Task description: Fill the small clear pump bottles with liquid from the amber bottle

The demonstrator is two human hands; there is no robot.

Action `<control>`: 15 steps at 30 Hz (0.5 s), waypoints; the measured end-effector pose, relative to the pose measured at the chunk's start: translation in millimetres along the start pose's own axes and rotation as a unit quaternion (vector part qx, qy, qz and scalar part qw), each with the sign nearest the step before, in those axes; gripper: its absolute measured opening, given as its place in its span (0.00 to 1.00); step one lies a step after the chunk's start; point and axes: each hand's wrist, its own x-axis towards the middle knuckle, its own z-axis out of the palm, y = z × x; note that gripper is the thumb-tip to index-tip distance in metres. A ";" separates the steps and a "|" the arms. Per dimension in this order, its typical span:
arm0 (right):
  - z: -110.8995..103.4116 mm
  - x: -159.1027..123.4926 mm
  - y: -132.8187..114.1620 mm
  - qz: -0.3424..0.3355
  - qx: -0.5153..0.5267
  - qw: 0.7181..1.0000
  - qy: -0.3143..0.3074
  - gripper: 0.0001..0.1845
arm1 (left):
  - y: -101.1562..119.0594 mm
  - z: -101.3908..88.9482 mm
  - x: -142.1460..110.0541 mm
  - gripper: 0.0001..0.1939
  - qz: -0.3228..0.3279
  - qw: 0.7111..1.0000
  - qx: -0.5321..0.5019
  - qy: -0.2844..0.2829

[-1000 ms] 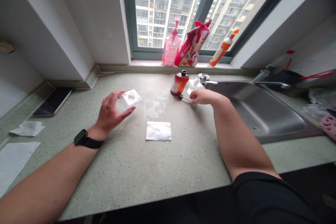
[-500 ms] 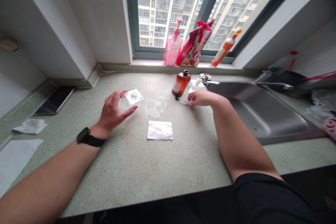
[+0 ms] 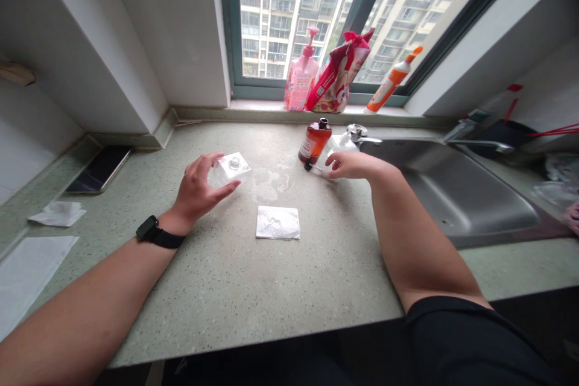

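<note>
My left hand point(image 3: 198, 187) is curled round a clear square bottle point(image 3: 236, 162) with an open round neck, which stands on the counter. The thumb lies along its near side and the fingers along its far side. My right hand point(image 3: 346, 166) is beside the sink, its thumb and fingers slightly apart. Just left of its fingertips, a dark cap with a thin pale tube point(image 3: 308, 166) lies on the counter. Behind that stands an uncapped amber bottle point(image 3: 314, 142) with a label. A white pump bottle point(image 3: 342, 143) is partly hidden behind my right hand.
A folded white tissue point(image 3: 278, 222) lies mid-counter, near a wet patch point(image 3: 271, 184). On the left are a phone point(image 3: 100, 169) and white papers point(image 3: 34, 274). The steel sink point(image 3: 470, 205) is on the right. A pink pump bottle point(image 3: 301, 81), a red bag point(image 3: 341, 75) and an orange bottle point(image 3: 392, 81) line the sill.
My right hand's fingertips have parted and lifted a little from the tube. My left hand stays round the clear bottle. The whole view has shifted slightly.
</note>
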 end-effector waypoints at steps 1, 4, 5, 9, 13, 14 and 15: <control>-1.4 -0.9 0.1 0.007 0.009 1.000 0.015 0.27 | 0.1 0.1 0.1 0.38 0.000 1.000 -0.001 -0.001; -3.7 -1.8 -0.4 0.022 0.052 0.995 0.083 0.27 | 0.7 0.4 0.5 0.37 0.000 1.000 -0.004 0.000; -3.5 -1.2 -0.6 0.019 0.075 0.991 0.107 0.27 | 0.9 0.5 0.5 0.37 0.001 1.000 -0.004 0.001; 3.5 7.5 1.0 -0.011 0.195 0.965 0.175 0.31 | 1.1 0.7 0.4 0.37 0.000 1.000 -0.002 0.001; 17.2 24.1 3.0 -0.001 0.289 0.927 0.237 0.40 | 1.3 1.1 -0.2 0.37 -0.010 1.000 -0.003 -0.006; 21.3 28.7 2.4 0.001 0.310 0.916 0.255 0.43 | 1.4 1.3 -0.3 0.37 -0.011 1.000 -0.004 -0.007; 25.5 33.1 1.0 -0.003 0.332 0.903 0.272 0.45 | 1.5 1.5 -0.5 0.37 -0.012 1.000 -0.004 -0.008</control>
